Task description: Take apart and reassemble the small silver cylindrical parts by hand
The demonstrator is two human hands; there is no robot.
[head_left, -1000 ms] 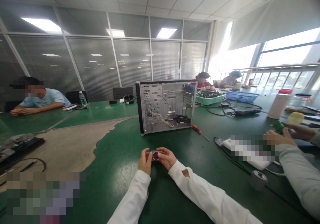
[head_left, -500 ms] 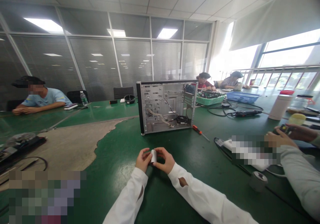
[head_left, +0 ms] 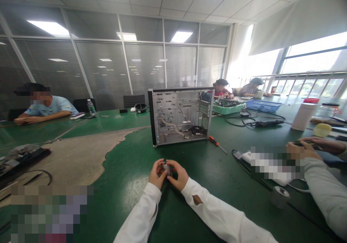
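Between my left hand (head_left: 157, 174) and my right hand (head_left: 178, 175) is a small silvery metal cylinder (head_left: 166, 168), held tilted just above the green table. The fingers of both hands are closed round it and hide part of it. Beyond my hands stands an open computer case (head_left: 180, 116), upright, with cables and a black fan inside. A screwdriver with an orange and black handle (head_left: 213, 140) lies at the case's lower right corner.
A white power strip (head_left: 283, 178) and a round metal can (head_left: 280, 196) lie at the right, beside another person's hands. Behind are a green basket (head_left: 230, 107) and a blue basket (head_left: 262, 106). Dark parts (head_left: 24, 160) lie at the left.
The cylinder has turned and tilted between my fingers, and less of its bright side shows. My hands have shifted slightly. The other person's hands at the right have moved a little.
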